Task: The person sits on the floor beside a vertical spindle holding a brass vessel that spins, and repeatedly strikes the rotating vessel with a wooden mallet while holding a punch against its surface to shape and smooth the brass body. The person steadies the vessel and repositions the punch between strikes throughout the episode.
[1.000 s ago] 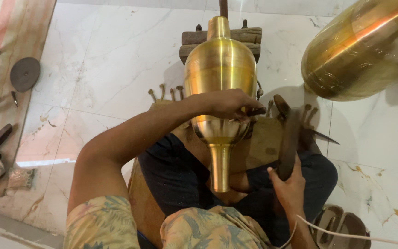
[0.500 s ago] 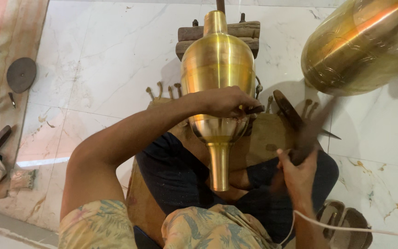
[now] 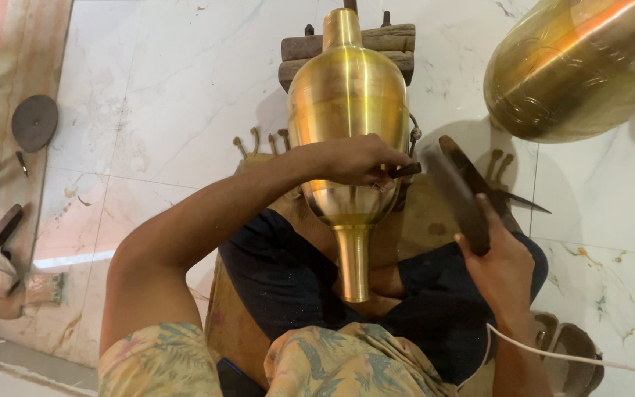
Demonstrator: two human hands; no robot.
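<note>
A polished brass vessel (image 3: 348, 110) with a bulging body and a narrow neck lies lengthwise over my lap, its far end against a wooden block (image 3: 347, 45). My left hand (image 3: 358, 158) reaches across the vessel's lower body and pinches a small dark tool (image 3: 404, 170) against its right side. My right hand (image 3: 500, 263) grips a dark wooden mallet (image 3: 456, 187), raised to the right of the vessel with its head close to the small tool.
A second large brass vessel (image 3: 575, 62) lies at the top right on the marble floor (image 3: 178, 95). A round dark disc (image 3: 34, 121) and several hand tools rest on a striped mat at the left. A sandal (image 3: 571, 356) and a white cable sit at the lower right.
My right hand has swung the mallet up and leftward, from low beside my knee toward the small tool. My left hand has stayed on the vessel.
</note>
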